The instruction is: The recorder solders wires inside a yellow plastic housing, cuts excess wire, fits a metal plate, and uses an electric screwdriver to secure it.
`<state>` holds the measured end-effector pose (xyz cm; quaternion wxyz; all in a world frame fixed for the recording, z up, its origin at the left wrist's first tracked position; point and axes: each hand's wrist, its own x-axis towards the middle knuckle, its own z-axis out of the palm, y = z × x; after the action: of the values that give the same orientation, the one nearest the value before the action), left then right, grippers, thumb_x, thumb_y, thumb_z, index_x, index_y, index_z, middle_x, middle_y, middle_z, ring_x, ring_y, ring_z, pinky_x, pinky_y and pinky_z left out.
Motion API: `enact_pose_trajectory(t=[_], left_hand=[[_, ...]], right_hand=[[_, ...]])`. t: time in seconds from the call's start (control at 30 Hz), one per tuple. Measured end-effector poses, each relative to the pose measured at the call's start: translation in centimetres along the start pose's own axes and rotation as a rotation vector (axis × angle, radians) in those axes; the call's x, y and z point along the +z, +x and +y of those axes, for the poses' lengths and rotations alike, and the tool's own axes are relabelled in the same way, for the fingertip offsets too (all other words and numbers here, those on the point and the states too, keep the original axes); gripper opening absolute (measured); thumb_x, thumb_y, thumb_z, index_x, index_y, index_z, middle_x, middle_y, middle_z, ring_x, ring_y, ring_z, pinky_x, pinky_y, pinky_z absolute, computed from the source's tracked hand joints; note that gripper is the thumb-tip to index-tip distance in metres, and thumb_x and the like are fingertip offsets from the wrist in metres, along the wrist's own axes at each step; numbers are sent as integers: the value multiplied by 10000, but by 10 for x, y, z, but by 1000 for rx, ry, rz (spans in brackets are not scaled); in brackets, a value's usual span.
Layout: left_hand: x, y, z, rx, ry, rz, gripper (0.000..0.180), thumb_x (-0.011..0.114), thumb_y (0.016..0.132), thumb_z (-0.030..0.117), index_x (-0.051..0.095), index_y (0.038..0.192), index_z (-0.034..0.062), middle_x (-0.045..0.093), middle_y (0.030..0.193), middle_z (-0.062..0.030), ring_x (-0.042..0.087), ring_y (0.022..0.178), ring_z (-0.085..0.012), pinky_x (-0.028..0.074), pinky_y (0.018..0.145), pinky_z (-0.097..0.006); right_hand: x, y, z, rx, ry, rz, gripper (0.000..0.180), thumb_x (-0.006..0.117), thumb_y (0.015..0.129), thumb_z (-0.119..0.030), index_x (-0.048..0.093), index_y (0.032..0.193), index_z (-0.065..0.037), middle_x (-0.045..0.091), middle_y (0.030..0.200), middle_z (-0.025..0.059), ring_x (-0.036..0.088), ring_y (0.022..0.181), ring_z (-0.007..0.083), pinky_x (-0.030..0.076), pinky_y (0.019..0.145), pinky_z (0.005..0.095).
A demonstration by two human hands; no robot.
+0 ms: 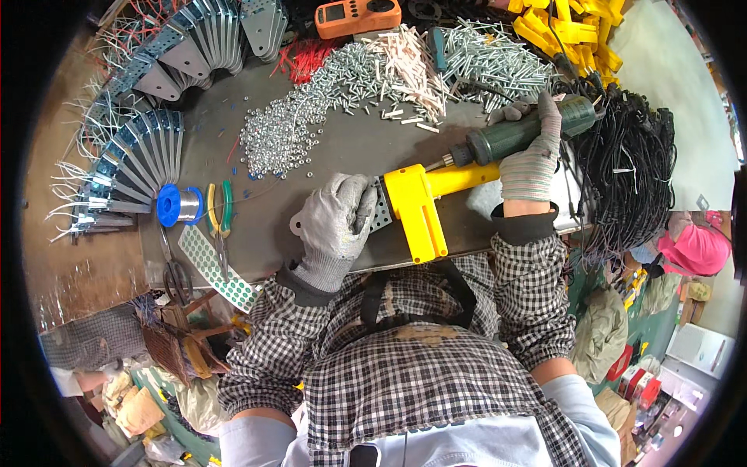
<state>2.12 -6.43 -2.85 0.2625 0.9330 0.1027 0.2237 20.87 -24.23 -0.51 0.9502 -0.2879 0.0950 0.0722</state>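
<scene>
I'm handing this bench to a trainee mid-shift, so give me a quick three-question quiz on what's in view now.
1. True or false: the gloved left hand presses on the perforated grey metal plate.
2. What does the gloved right hand grip? A) orange handheld meter B) dark green powered screwdriver C) green-and-yellow-handled pliers
3. What colour is the plastic housing at the screwdriver's tip?

Key: 1 true; 2 B; 3 yellow.

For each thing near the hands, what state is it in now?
Left hand: gloved, pressing the metal plate.
Right hand: gloved, gripping the green power screwdriver.
Yellow plastic part: lying on the plate, screwdriver tip at it.
Screws: loose pile.
Pliers: lying unused.
</scene>
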Motion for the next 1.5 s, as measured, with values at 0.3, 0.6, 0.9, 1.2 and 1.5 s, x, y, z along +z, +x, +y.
enact_pose_trajectory(t=[0.3,0.6,0.9,1.2,1.5], left_hand=[[1,4,-1,-55,-79,-23,121,706,812,111,641,904,66,636,859,-91,641,785,-316,507,687,-374],[0,3,-1,-56,-122,-10,154,702,794,62,660,942,64,644,869,-104,648,800,-315,508,701,-363],[-1,4,0,-1,-21,-34,160,706,806,100,664,958,73,650,878,-100,654,806,-310,513,701,-364],[3,2,1,-63,-142,10,173,708,787,35,656,951,59,646,862,-98,653,790,-294,514,701,-352],[9,1,-5,-46,-171,50,123,684,811,24,642,925,42,642,843,-106,639,748,-279,503,677,-346]], right_hand=[[1,-5,2,-40,30,31,170,693,867,-167,539,867,-95,534,756,2,503,633,124,473,669,299],[-1,-8,0,-49,40,-11,160,689,879,-169,543,896,-106,532,777,-4,490,646,120,459,675,283],[-3,-6,-1,-74,-18,-8,200,710,864,-251,587,888,-95,531,750,10,518,658,130,474,697,286],[-1,-8,-1,-34,49,0,164,680,887,-177,541,885,-89,528,770,0,498,651,121,455,675,286],[1,-7,3,-65,4,30,177,690,879,-186,532,872,-105,512,749,-6,485,635,118,455,672,298]])
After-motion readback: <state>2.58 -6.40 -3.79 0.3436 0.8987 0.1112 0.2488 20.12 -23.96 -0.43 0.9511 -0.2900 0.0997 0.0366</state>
